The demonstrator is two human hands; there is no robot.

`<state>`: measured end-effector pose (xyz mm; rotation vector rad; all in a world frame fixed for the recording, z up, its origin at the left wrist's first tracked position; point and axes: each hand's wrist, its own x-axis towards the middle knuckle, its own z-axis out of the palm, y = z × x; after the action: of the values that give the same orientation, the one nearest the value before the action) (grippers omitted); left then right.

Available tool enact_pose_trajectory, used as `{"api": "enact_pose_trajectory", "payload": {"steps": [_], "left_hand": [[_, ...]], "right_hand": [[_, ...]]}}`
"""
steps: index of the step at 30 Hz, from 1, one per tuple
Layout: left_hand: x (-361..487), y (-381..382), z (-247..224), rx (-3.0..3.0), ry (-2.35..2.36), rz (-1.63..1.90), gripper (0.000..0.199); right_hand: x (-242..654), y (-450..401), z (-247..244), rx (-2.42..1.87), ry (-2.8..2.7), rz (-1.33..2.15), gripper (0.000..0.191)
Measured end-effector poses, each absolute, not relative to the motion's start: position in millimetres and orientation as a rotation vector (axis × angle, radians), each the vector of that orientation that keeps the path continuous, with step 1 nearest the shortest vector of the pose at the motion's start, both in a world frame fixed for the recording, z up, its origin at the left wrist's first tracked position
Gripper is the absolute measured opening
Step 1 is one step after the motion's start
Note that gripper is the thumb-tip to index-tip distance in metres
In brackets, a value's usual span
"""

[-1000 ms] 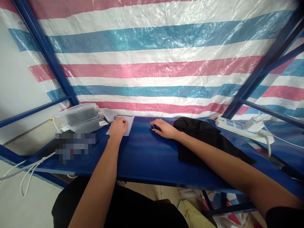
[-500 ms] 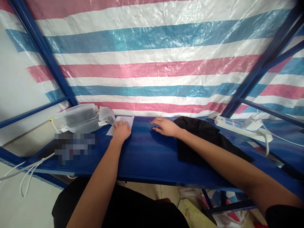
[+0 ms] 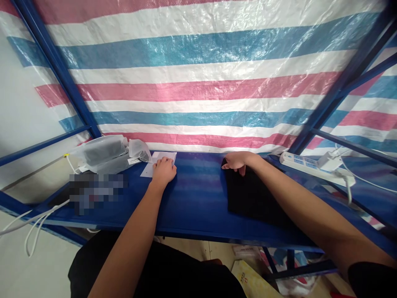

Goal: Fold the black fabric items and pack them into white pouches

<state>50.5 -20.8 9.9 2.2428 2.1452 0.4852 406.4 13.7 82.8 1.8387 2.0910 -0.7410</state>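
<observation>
On the blue shelf (image 3: 192,198), left of the middle, lies a white sheet (image 3: 147,170). My left hand (image 3: 164,169) rests on its right part, fingers bent and close together; whether it grips the sheet is hidden. A black cloth (image 3: 252,194) lies spread on the right half of the shelf. At its far left corner my right hand (image 3: 235,161) has its fingers closed on the cloth's edge, the palm turned down. My right forearm passes over the cloth.
Clear plastic bags (image 3: 105,155) lie at the back left, with white cables (image 3: 40,219) at the left edge. A white power strip (image 3: 310,165) with plugs sits at the right. Blue metal posts and a striped sheet (image 3: 198,91) stand behind.
My right hand has moved right from the bare shelf onto the black cloth and taken hold of its corner. My left hand and the white sheet have shifted slightly right.
</observation>
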Motion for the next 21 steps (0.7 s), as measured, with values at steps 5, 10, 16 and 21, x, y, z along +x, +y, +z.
{"api": "enact_pose_trajectory", "payload": {"steps": [5, 10, 16, 21], "left_hand": [[54, -22, 11, 2.271, 2.096, 0.560, 0.043], [60, -29, 12, 2.411, 1.764, 0.770, 0.051], [73, -43, 26, 2.601, 1.441, 0.838, 0.043], [146, -102, 48, 2.789, 0.974, 0.760, 0.041]], "right_hand": [[372, -16, 92, 1.687, 2.310, -1.411, 0.064], [352, -32, 108, 1.098, 2.567, -2.061, 0.066], [386, 11, 105, 1.876, 2.645, -0.936, 0.051], [426, 31, 94, 2.133, 2.166, -0.616, 0.065]]}}
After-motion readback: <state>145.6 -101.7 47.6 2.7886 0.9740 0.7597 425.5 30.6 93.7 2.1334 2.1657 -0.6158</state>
